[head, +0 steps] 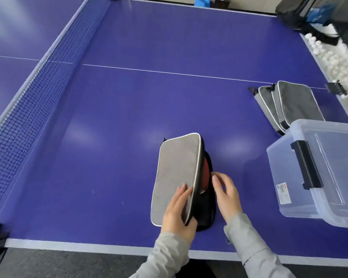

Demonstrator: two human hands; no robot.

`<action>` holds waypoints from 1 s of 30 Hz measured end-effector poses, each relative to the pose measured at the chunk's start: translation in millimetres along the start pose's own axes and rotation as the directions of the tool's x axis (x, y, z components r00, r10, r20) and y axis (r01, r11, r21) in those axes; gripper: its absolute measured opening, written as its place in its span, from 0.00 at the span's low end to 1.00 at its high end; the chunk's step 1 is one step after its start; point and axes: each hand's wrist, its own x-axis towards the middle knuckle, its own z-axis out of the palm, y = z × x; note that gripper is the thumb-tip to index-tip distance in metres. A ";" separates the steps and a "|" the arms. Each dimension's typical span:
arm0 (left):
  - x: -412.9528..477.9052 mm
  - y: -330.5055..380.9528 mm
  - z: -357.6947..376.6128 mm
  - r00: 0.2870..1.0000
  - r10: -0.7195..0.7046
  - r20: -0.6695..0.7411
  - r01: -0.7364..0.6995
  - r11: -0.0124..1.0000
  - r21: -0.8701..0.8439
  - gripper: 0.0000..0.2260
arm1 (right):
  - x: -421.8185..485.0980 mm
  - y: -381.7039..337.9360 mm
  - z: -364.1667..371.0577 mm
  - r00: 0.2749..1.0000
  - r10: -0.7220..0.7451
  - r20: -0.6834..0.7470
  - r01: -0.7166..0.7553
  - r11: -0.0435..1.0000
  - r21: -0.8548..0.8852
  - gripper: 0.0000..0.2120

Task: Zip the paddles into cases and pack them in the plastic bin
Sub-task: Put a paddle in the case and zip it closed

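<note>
Grey case (177, 173) in grip of left hand (179, 215), right hand (227, 195) slack at paddle (206, 171); bin (285, 177), spare cases (297, 103) nearby.

Table-tennis room (blue table (169, 97), net (38, 91))

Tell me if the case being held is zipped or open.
Open. The left hand lifts the lid of the case, and the red paddle shows in the gap by the right hand.

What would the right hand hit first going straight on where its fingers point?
Most likely the red paddle in the open grey case: the right hand points up-left at it, under the flap the left hand holds up. Depth is unclear; it may already touch.
</note>
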 end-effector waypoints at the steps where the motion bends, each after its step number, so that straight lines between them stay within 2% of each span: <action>1: 0.7 -0.6 9.9 1.000 0.007 0.017 -0.007 0.999 0.031 0.33 | -0.4 -7.2 1.4 0.999 0.042 0.025 -0.043 0.998 0.046 0.08; 3: 2.7 -2.8 25.0 0.999 0.029 0.040 -0.032 0.996 0.087 0.32 | -0.2 -17.2 4.4 0.993 0.106 0.057 -0.108 0.993 0.043 0.11; 7: 4.9 -5.8 33.5 0.990 0.106 0.088 -0.121 0.976 0.182 0.29 | 5.2 -20.9 4.1 0.997 0.071 0.026 -0.066 0.985 -0.159 0.10; 9: 9.5 -11.4 23.9 0.991 0.130 0.006 -0.128 0.965 0.229 0.28 | 10.6 -15.9 -0.7 0.998 0.061 -0.006 -0.061 0.979 -0.192 0.10; 11: 23.3 -22.7 7.4 0.976 0.027 -0.216 0.011 0.984 0.176 0.23 | 16.5 -7.7 -4.9 0.995 0.093 -0.021 -0.096 0.975 -0.200 0.09; 13: 45.0 -35.7 -11.4 0.917 -0.235 -0.322 0.257 0.966 0.027 0.19 | 22.6 4.8 -6.5 0.988 0.155 -0.020 -0.155 0.962 -0.226 0.10; 15: 70.4 -47.2 -25.9 0.849 -0.452 -0.274 0.448 0.890 -0.080 0.23 | 27.6 18.7 -6.3 0.973 0.231 -0.021 -0.229 0.943 -0.243 0.13; 18: 102.2 -56.8 -36.7 0.779 -0.615 -0.126 0.596 0.787 -0.157 0.30 | 32.4 34.5 -5.3 0.949 0.315 -0.010 -0.308 0.920 -0.241 0.16; 20: 114.7 -60.7 -37.9 0.777 -0.627 -0.056 0.616 0.776 -0.133 0.32 | 33.7 38.3 -4.0 0.942 0.335 -0.004 -0.328 0.920 -0.216 0.18; 23: 127.5 -62.3 -30.9 0.765 -0.644 -0.014 0.637 0.759 -0.134 0.33 | 33.7 38.8 -3.0 0.947 0.318 0.052 -0.307 0.940 -0.147 0.26; 27: 136.3 -66.9 -20.8 0.735 -0.678 -0.004 0.674 0.731 -0.102 0.28 | 38.0 41.0 -2.5 0.939 0.324 0.117 -0.302 0.937 -0.174 0.24; 30: 141.3 -67.4 -21.5 0.719 -0.689 0.094 0.694 0.701 -0.163 0.24 | 43.3 44.0 -5.0 0.926 0.351 0.137 -0.324 0.928 -0.183 0.24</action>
